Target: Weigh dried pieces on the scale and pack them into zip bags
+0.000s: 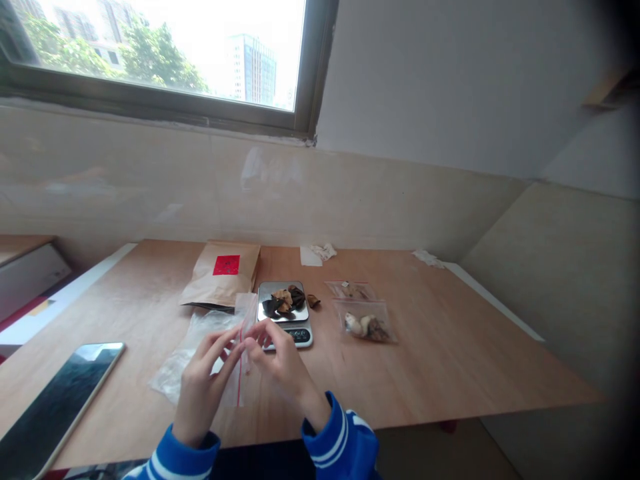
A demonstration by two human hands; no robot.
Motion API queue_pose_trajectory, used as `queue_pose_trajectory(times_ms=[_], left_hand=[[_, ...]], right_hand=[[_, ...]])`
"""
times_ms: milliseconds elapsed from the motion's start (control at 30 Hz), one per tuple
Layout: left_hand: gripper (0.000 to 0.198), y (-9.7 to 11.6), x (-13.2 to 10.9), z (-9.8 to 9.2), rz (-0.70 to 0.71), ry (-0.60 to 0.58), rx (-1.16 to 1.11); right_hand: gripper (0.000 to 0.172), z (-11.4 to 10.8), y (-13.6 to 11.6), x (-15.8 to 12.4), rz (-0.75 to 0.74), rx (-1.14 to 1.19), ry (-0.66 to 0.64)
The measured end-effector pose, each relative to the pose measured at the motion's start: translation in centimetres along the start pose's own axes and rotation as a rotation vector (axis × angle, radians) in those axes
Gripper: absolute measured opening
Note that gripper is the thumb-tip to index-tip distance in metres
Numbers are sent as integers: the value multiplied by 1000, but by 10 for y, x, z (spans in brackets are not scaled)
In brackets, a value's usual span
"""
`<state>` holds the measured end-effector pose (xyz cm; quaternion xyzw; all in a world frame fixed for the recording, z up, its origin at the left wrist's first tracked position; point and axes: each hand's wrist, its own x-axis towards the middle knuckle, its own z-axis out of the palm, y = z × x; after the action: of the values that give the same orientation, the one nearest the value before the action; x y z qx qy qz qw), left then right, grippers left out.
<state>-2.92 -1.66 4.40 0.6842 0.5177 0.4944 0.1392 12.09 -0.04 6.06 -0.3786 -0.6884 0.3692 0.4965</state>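
My left hand (203,380) and my right hand (280,357) both pinch the top edge of a small clear zip bag (244,317) with a red seal line, held upright over the wooden table (440,360). Just beyond the hands stands a small metal kitchen scale (300,333) with dark and brown dried pieces (285,301) piled on its plate. One more dried piece (313,301) lies beside the scale. Under my hands lies a heap of empty clear bags (187,350).
A brown paper pouch (223,273) with a red label lies behind the scale. Two filled clear bags (367,325) (350,289) lie to the right. A phone (60,400) lies at the near left. Crumpled paper scraps (320,253) sit by the wall.
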Motion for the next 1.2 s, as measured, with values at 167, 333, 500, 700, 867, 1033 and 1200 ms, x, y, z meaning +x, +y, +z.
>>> queue_pose_trajectory(times_ms=[167, 333, 500, 700, 867, 1033, 1200], left_hand=[[31, 3, 1, 9, 34, -20, -47], [28, 1, 6, 3, -53, 162, -2], [32, -1, 23, -6, -103, 171, 32], [30, 1, 42, 7, -118, 212, -22], [27, -22, 52, 40, -95, 392, 46], [24, -51, 52, 62, -52, 428, 146], [20, -57, 44, 61, -58, 413, 83]], right_hand=[[19, -3, 5, 2, 56, 72, -7], [23, -14, 35, 3, 158, 2, 169], [24, -40, 47, 6, 140, -103, 130], [27, -72, 55, 16, -56, -249, 157], [34, -85, 91, 34, -74, -469, 238], [30, -84, 112, 43, -23, -467, 130], [23, -83, 119, 42, 1, -376, 202]])
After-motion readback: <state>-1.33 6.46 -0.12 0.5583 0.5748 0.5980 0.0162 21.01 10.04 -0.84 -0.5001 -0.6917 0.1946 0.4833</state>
